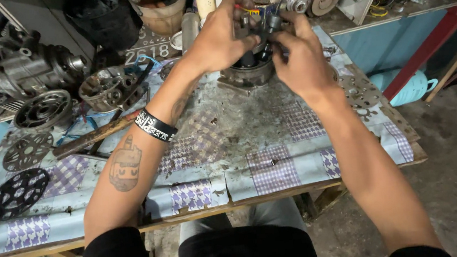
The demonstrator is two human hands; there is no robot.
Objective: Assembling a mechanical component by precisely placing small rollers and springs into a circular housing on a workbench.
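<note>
My left hand [220, 37] and my right hand [299, 54] are both closed around a dark metal piston assembly [261, 30], which is held just above a round metal housing [248, 75] on the workbench. My left hand's fingers wrap the assembly from the left and top. From the right, my other hand pinches its side. The lower part of the assembly reaches into the housing. A black wristband [155, 125] is on my left wrist.
The workbench [224, 145] has a stained chequered cover. At left lie a compressor body [21, 64], an open cylinder part [110, 89], a pulley [42, 110], two perforated discs [19, 190] and a rusty bar [92, 136]. A perforated plate [359, 93] lies at right. Bottles and clutter stand behind.
</note>
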